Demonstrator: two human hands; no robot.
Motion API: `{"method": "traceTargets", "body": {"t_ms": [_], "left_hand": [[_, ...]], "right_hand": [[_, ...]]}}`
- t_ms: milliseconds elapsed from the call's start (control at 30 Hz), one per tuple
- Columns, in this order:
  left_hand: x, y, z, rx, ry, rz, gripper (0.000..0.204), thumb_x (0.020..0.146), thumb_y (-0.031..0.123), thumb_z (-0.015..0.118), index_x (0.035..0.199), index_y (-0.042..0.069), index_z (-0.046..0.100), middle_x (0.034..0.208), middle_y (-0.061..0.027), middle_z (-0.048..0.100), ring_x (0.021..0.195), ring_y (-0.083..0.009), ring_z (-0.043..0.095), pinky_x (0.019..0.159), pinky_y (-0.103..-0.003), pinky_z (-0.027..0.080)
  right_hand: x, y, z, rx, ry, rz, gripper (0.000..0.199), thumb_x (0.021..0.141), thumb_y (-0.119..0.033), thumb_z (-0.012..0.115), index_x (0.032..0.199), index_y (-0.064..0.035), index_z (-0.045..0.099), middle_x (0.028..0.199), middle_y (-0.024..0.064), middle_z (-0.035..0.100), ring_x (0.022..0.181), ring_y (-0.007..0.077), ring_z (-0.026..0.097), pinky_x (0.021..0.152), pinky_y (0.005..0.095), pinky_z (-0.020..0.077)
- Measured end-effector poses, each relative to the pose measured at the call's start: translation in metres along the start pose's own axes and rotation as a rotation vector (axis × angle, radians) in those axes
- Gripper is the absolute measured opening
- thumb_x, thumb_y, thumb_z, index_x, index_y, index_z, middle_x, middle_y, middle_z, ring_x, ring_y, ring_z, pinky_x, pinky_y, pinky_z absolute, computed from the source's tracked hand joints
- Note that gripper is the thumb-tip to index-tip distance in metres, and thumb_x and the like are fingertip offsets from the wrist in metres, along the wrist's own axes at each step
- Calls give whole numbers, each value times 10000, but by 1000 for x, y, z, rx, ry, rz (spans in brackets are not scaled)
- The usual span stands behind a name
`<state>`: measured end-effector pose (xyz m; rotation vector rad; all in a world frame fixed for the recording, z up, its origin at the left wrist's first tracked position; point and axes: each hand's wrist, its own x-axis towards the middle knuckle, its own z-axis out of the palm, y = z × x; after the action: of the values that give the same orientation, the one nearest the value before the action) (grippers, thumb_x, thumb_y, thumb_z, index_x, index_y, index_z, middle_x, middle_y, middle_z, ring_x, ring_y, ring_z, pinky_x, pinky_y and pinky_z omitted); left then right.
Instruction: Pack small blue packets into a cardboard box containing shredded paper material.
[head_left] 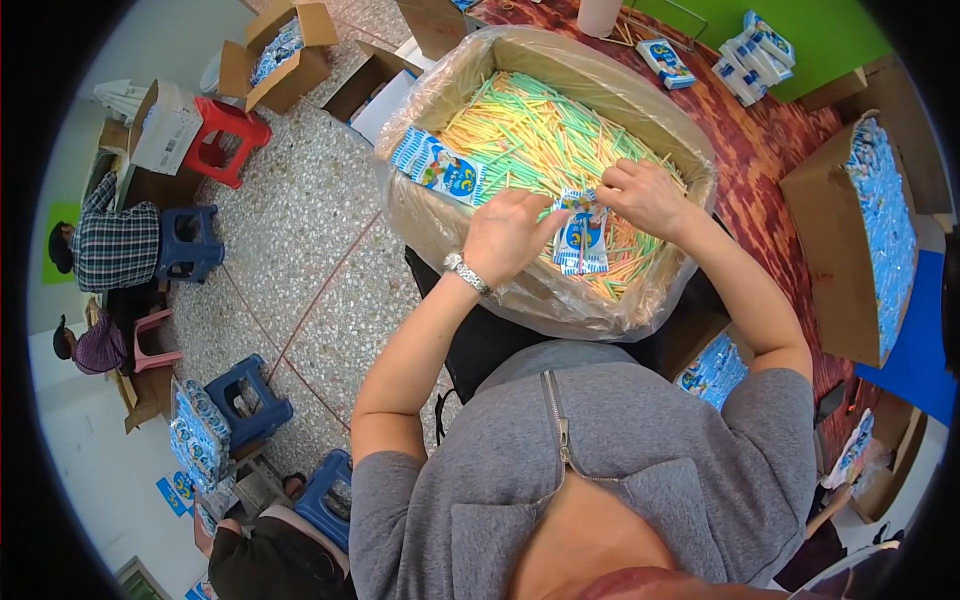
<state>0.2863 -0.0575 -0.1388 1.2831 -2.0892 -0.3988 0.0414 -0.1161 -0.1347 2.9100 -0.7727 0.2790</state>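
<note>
Over a large plastic-lined box (560,50) full of thin pastel sticks (560,120), both my hands meet at a small blue-and-white packet (582,240). My left hand (505,232) is closed, thumb and fingers pinching the packet's upper left. My right hand (645,195) has its fingers curled at the packet's upper right corner. Yellow, green and pink are the sticks' colours. Further blue-and-white packets (437,166) lie across the sticks at the box's left side, just beyond my left hand. What lies under my curled fingertips is hidden.
At the right stands a tall carton (830,250) filled with blue packets. More packets (755,60) lie on the red patterned table (745,170). To the left are a red stool (220,140), blue stools (190,245) and an open carton (285,85). Other people sit by the left wall.
</note>
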Motion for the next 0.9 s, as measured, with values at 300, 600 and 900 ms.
{"method": "traceTargets", "body": {"t_ms": [300,600,900], "left_hand": [[8,4,17,-317,-167,-200,262,868,254,678,843,-7,663,669,-152,621,579,-244,593,570,-369,463],[7,-7,9,-549,-99,-371,287,809,234,760,735,-15,637,606,-55,625,546,-86,557,505,-279,442],[-3,-24,-5,-475,154,-399,343,745,260,813,664,32,569,607,-45,603,553,-109,548,528,-276,452]], "right_hand": [[23,-11,-41,302,324,211,209,792,-164,729,960,-73,645,883,71,626,812,229,622,657,335,498],[52,-14,-46,863,133,367,146,867,-144,682,908,-4,662,729,106,640,638,169,608,591,309,473],[104,42,-13,1267,-58,433,280,974,-165,537,1206,-16,583,920,30,658,736,91,614,677,235,520]]}}
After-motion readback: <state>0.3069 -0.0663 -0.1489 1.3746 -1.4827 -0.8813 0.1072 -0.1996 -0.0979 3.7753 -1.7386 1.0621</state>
